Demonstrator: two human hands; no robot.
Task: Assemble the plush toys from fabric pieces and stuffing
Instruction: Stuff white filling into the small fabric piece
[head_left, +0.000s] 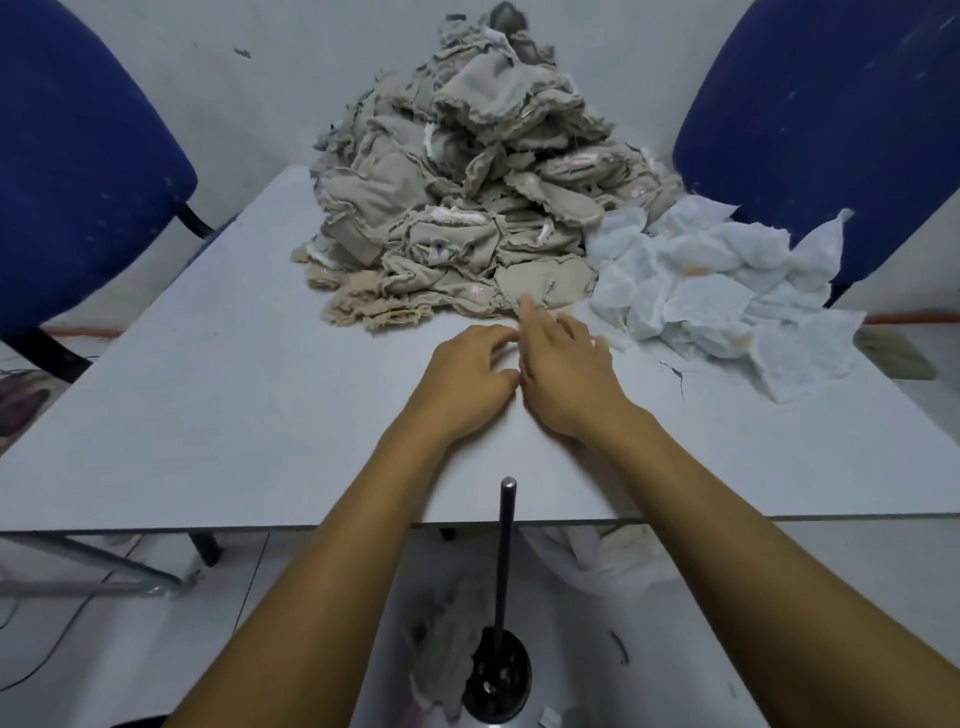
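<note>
Head view: looks like the very start, no toy assembled, nothing stuffed that I can see. Left hand (470, 376) loosely curled on the table (208, 389), holding nothing. Right hand (563, 374) relaxed, index extended, tip at the near edge of the beige pile (457, 208). White pile (717, 291) just right of the fingers. Heaps are jumbled: no clear long axis or heading.

One cam only, head-mounted, wide-angle, looking fwd and down over the tabletop (218, 405). Near edge runs across the lower third; far edge sits up by the wall, under the fabric heap (457, 208). Close in: both forearms fill the bottom of frame. Floor shows below the near edge, w/ strong bending at the sides.
</note>
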